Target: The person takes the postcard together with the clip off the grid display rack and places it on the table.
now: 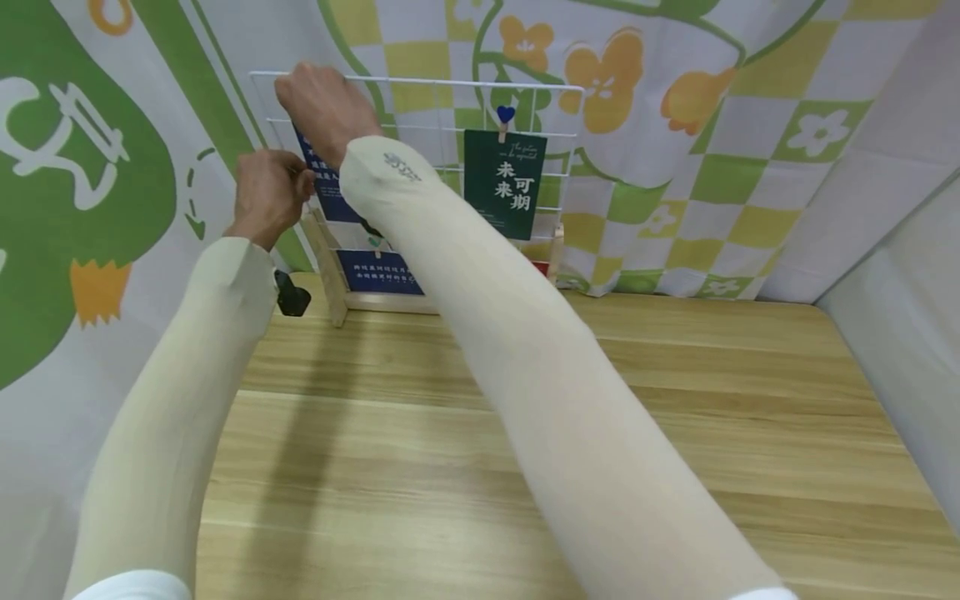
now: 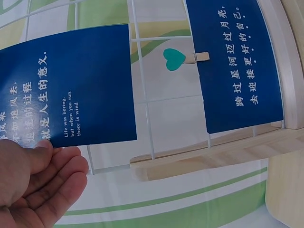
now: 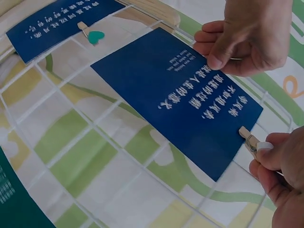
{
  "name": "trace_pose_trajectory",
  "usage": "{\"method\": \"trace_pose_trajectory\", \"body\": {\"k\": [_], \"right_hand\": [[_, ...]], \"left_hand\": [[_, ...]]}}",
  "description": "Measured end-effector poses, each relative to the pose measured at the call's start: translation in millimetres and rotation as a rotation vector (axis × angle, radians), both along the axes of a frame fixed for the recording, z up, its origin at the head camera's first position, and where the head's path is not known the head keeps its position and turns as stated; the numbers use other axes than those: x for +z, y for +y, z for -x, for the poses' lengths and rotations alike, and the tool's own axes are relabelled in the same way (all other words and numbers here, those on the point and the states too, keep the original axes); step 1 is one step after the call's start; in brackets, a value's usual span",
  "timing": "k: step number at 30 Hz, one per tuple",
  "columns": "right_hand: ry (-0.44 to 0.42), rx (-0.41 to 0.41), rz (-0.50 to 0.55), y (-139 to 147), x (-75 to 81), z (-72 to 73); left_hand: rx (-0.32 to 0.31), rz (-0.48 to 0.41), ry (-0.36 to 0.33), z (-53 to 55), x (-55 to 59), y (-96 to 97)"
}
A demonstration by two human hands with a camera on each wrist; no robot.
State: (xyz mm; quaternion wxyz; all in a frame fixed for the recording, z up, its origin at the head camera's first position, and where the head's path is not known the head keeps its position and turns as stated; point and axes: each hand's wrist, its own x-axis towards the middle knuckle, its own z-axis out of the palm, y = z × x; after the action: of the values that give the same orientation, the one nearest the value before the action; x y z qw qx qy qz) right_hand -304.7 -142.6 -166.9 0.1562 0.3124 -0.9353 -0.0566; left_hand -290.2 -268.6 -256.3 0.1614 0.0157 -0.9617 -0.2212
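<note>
At the left of a white wire grid (image 1: pixel 442 81), my left hand (image 1: pixel 266 196) pinches the side edge of a blue card (image 3: pixel 175 104) with white lettering, thumb in front and fingers behind. My right hand (image 1: pixel 330 112) is at the grid's top bar and, in the right wrist view, pinches a small wooden clothespin (image 3: pixel 249 141) between thumb and fingertips. The clothespin's tip overlaps the card's top edge. Seen from the left wrist, the card (image 2: pixel 95 90) lies against the grid. In the head view the right hand and sleeve cover part of it.
Below hangs another blue card (image 2: pixel 240 71), held by a clothespin with a teal heart (image 2: pixel 175 60). A green card (image 1: pixel 504 185) hangs at right under a blue-heart clothespin (image 1: pixel 505 117). The grid's wooden stand (image 1: pixel 337 308) rests on the wooden table (image 1: pixel 420 467), before a patterned curtain (image 1: pixel 675 167).
</note>
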Motion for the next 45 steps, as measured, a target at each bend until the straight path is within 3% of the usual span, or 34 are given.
{"method": "trace_pose_trajectory", "body": {"k": [3,8,23,33,40,45], "right_hand": [[0.055,0.028,-0.014,1.3,2.7,-0.7],[0.081,0.058,-0.014,3.0,6.7,-3.4],[-0.033,0.105,0.208,28.7,6.4,-5.2],[-0.042,0.176,0.256,60.5,0.8,-14.0],[-0.148,0.193,0.347,91.2,-7.6,-20.8],[-0.179,0.240,0.377,116.1,-17.1,-23.8]], "left_hand": [[-0.011,0.013,0.040,1.0,-1.5,0.4],[-0.025,0.024,0.045,2.9,-2.4,-2.6],[-0.102,0.052,0.045,-6.1,-4.5,-19.2],[-0.156,0.047,0.003,-16.9,-1.6,-27.9],[-0.199,0.091,0.049,-22.7,-3.0,-36.8],[-0.244,0.109,0.069,-28.0,-8.0,-44.9]]}}
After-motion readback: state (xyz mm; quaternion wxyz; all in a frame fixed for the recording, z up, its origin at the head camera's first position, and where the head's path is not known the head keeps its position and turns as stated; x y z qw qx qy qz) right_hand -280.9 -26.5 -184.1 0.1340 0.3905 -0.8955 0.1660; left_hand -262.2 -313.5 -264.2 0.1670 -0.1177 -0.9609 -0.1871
